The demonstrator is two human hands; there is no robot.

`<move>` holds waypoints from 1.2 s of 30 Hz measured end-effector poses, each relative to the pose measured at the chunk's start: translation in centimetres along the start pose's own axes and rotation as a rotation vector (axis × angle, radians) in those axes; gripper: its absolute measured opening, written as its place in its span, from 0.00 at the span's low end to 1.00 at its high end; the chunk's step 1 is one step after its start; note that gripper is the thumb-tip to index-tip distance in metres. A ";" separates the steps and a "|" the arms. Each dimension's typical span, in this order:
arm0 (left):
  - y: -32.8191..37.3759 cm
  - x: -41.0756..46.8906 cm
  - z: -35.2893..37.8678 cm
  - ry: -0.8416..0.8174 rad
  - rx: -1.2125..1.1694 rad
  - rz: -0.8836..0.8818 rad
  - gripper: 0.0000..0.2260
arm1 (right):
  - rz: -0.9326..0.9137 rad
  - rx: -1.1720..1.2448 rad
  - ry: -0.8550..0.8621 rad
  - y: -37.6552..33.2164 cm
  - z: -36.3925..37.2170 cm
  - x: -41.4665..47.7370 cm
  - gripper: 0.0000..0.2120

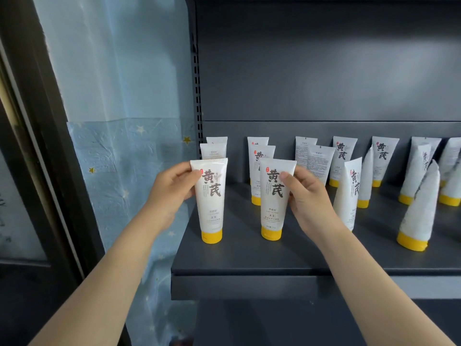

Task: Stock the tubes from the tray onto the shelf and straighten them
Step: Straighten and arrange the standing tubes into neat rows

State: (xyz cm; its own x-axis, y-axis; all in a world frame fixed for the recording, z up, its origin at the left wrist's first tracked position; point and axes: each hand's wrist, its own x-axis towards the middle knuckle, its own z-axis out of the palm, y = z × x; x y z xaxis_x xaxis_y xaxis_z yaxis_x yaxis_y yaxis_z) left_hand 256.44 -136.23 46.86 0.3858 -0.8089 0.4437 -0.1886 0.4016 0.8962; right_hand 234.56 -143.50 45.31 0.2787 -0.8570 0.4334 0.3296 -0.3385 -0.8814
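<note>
Two white tubes with yellow caps stand cap-down at the front of the dark grey shelf (249, 260). My left hand (172, 189) pinches the upper left edge of the left tube (211, 208), thumb on its front. My right hand (304, 193) pinches the upper right edge of the second tube (273, 208). Both tubes face forward with black characters showing. Behind them stand more of the same tubes in rows (259, 156). No tray is in view.
Several more tubes (416, 216) stand to the right, some turned sideways or leaning. The shelf's back panel (324, 71) and slotted upright (197, 91) rise behind. A blue star-patterned wall covering (119, 158) hangs to the left, beside a dark frame.
</note>
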 end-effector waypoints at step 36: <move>-3.9 -1.6 -1.4 -0.286 0.180 -0.107 0.12 | 0.052 -0.612 -0.049 1.7 -1.9 -1.9 0.18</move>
State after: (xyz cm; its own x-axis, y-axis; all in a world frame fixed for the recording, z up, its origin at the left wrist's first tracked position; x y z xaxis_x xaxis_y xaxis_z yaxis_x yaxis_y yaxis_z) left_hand 257.77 -135.89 42.64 0.1484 -0.9402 0.3067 -0.3271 0.2460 0.9124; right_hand 232.93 -143.21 42.65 0.3265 -0.8644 0.3824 -0.2591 -0.4710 -0.8432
